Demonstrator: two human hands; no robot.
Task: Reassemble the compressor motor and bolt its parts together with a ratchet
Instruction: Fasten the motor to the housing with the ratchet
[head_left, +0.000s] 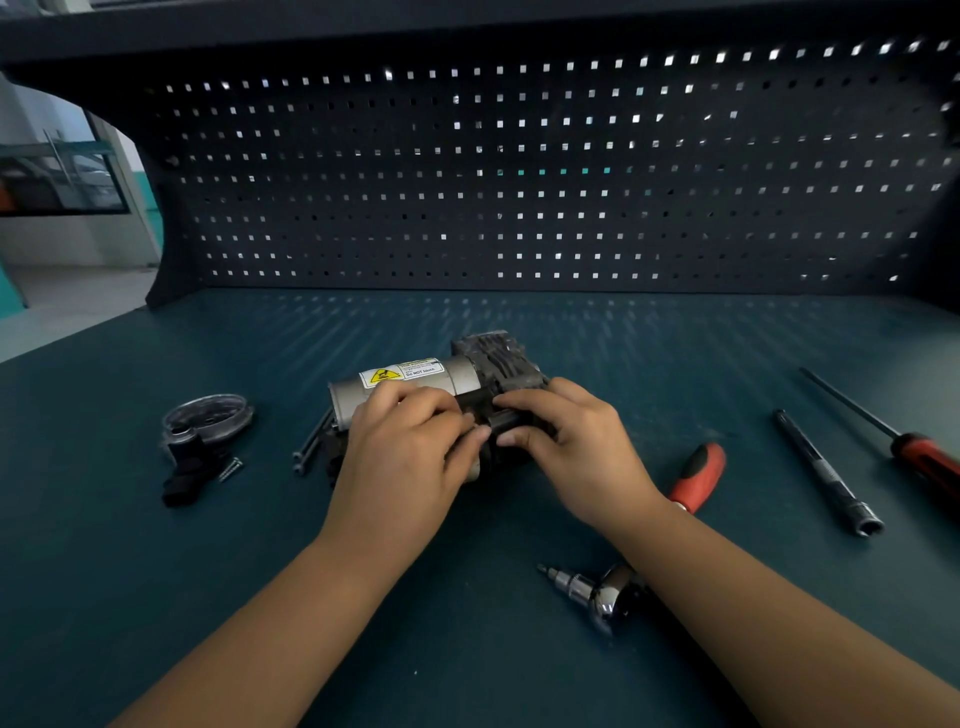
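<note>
motor (415, 382) lying sideways on counter (156, 571) | left hand (405, 457), right hand (566, 447) both grip its dark near side | ratchet (597, 597) at motor's 5 o'clock | round cover (208, 415) at 9 o'clock

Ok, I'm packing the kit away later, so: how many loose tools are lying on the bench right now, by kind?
Red-handled screwdrivers: 2 (the nearer one's shaft is hidden behind the right forearm)
Ratchet: 1
Extension bar: 1
Total: 4
</note>
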